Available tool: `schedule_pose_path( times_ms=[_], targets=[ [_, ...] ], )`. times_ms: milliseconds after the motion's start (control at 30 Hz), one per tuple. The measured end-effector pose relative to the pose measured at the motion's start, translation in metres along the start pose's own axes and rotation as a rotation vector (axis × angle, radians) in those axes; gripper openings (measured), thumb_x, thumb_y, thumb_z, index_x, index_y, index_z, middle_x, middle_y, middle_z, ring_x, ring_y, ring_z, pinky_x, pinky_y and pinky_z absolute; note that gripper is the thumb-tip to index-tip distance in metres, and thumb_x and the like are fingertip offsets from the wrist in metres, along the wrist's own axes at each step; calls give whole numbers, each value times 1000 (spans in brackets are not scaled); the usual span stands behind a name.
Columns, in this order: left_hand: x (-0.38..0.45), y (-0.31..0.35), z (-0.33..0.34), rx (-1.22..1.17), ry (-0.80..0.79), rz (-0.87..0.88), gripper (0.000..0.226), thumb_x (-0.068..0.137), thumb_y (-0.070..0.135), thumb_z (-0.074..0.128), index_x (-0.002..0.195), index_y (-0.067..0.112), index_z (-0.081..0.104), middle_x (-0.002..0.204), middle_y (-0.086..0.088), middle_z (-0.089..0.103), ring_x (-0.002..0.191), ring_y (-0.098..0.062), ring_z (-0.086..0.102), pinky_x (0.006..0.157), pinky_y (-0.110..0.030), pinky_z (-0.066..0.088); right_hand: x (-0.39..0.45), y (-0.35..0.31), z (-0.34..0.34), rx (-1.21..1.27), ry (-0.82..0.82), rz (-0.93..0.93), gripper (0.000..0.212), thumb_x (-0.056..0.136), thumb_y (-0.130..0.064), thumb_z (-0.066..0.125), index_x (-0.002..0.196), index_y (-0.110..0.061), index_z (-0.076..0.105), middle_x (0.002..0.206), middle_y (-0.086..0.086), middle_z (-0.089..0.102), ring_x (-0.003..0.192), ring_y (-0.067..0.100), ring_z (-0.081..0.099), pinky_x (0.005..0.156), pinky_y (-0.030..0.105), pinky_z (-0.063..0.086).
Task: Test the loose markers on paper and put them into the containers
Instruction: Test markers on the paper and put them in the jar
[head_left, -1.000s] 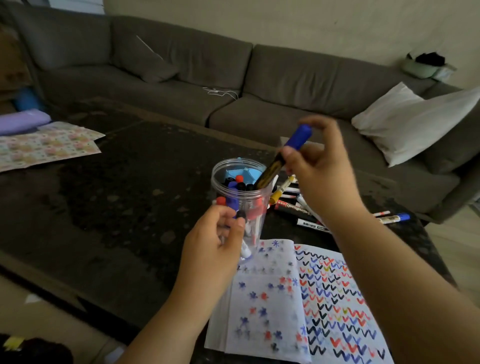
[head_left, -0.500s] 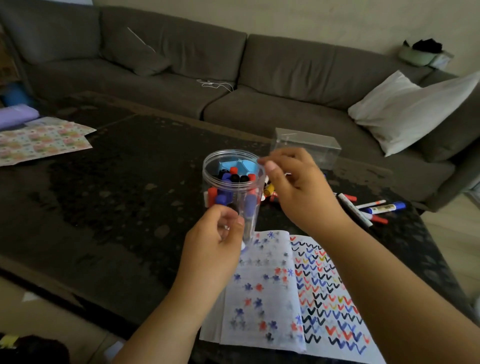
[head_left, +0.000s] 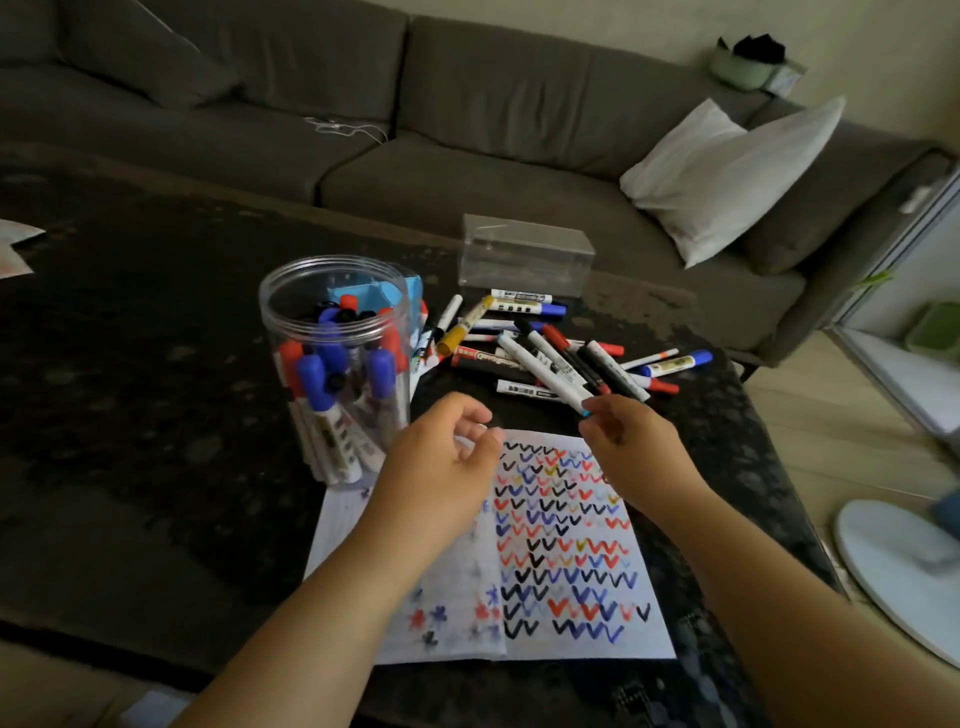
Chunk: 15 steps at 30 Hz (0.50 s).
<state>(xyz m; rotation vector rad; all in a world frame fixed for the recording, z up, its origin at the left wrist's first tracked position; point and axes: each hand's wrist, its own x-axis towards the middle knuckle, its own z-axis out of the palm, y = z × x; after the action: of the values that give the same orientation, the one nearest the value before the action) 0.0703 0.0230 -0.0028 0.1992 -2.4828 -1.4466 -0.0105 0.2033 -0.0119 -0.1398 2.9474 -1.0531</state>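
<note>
Two hands are now hovering over the white sheet of paper covered in coloured zigzag strokes (head_left: 561, 551), and neither is touching the jar any more. The left hand (head_left: 441, 457), which was steadying the jar a moment ago, is hanging loosely curled and holding nothing. The right hand (head_left: 628, 447), having dropped the blue-capped marker in, is reaching for the pile; its fingertips are closing on the near end of a white-barrelled marker (head_left: 545, 376), though whether they are already gripping it I cannot tell. Just beyond the paper, on the dark tabletop (head_left: 156, 389), the round clear plastic jar (head_left: 337, 364) is standing upright, crowded with tested markers. To its right the scattered heap of loose markers (head_left: 561, 348) is still waiting, so plenty of testing remains. Farther back, the clear rectangular plastic box (head_left: 524, 254) looks empty.
</note>
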Motion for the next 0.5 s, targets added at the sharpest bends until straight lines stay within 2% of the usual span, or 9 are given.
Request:
schedule_pose_path(
  times_ms=[100, 167, 200, 300, 400, 500],
  targets=[
    [4, 2, 10, 20, -28, -23, 14, 92, 30, 53, 104, 25, 57, 85, 19, 53, 72, 8, 51, 58, -8, 43, 22, 5, 5, -232, -63, -89, 37, 95, -20, 52, 132, -18, 51, 128, 1, 50, 110, 16, 53, 88, 22, 42],
    [6, 1, 14, 39, -27, -37, 14, 92, 30, 53, 105, 25, 57, 85, 19, 52, 75, 7, 51, 62, -15, 46, 36, -1, 15, -365, -107, -171, 41, 97, -20, 48, 138, -18, 45, 140, 2, 42, 129, 20, 39, 103, 28, 35],
    [7, 0, 15, 52, -21, -38, 14, 92, 30, 53, 105, 26, 57, 84, 20, 52, 76, 6, 51, 62, -14, 44, 43, -5, 20, -408, -126, -197, 43, 98, -18, 47, 140, -19, 43, 144, 1, 38, 134, 21, 33, 108, 32, 32],
    [10, -3, 18, 73, -10, -52, 12, 92, 32, 53, 103, 29, 56, 84, 21, 52, 75, 8, 50, 58, -5, 37, 64, -17, 40, -509, -158, -285, 47, 97, -12, 46, 142, -20, 39, 147, 2, 35, 138, 23, 27, 112, 36, 29],
    [11, -6, 15, 65, -14, -85, 8, 92, 32, 52, 100, 31, 54, 87, 20, 53, 75, 9, 50, 54, -3, 38, 80, -24, 56, -568, -176, -283, 49, 93, -9, 52, 140, -17, 40, 144, 6, 37, 132, 25, 35, 108, 37, 35],
    [10, -10, 12, 63, -13, -100, 6, 92, 30, 52, 98, 31, 54, 88, 20, 53, 76, 9, 50, 55, -3, 39, 86, -22, 64, -610, -215, -259, 41, 94, -14, 53, 134, -16, 47, 138, 8, 37, 125, 26, 42, 101, 39, 42]
  ],
)
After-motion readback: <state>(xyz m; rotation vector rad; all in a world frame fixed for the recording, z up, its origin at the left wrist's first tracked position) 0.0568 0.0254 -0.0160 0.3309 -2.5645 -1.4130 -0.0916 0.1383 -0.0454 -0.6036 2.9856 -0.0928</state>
